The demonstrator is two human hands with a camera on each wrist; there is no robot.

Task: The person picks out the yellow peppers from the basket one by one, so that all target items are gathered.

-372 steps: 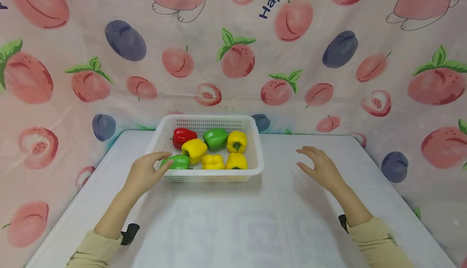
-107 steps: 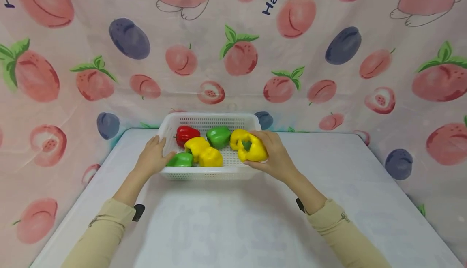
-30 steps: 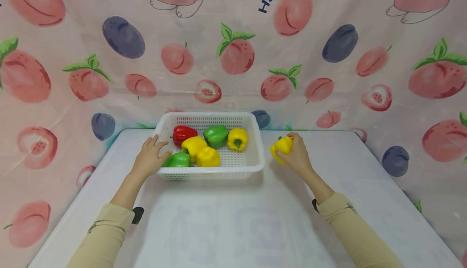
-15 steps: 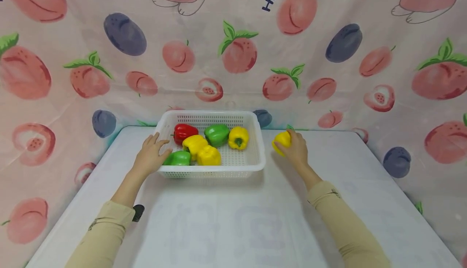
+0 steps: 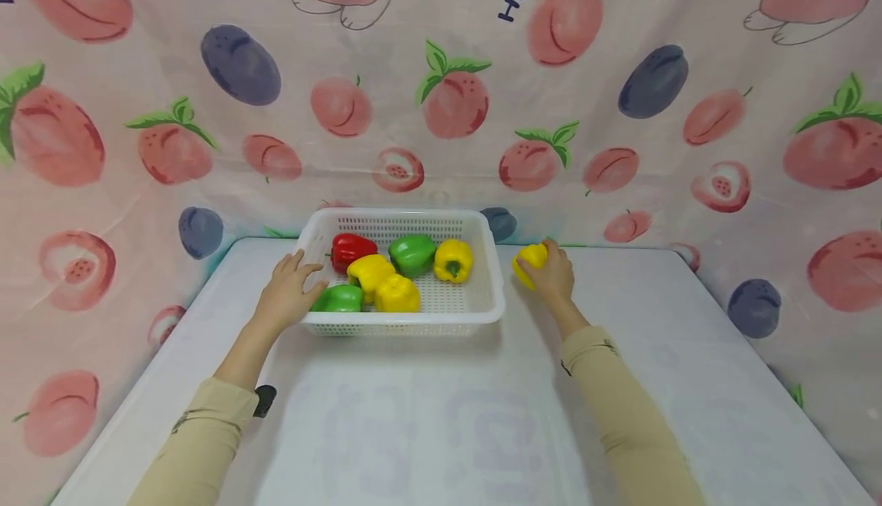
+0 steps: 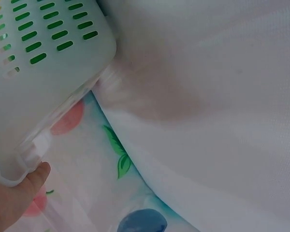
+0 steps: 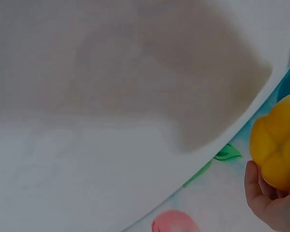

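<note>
At the right side of the white basket (image 5: 441, 318), my right hand (image 5: 555, 276) holds a yellow bell pepper (image 5: 531, 263) above the table, thumb on its near side. In the right wrist view that pepper (image 7: 280, 142) shows its lobed end, with fingers curled under it. My left hand (image 5: 284, 292) grips the basket's left rim; index finger and thumb reach over the inside. In the left wrist view a fingertip (image 6: 41, 173) lies at the rim's end. Inside are a red pepper (image 5: 351, 252), green peppers (image 5: 412, 254) (image 5: 339, 298) and yellow peppers (image 5: 452, 260) (image 5: 396, 294) (image 5: 370, 274).
The basket stands near the back edge of the white-covered table (image 5: 441, 422). A fruit-printed cloth (image 5: 413, 47) rises right behind the table and along both sides.
The right hand has taken the yellow pepper from the basket's front right and carried it out to the right. Lately it has shifted slightly toward the back. The left hand has settled on the rim.
</note>
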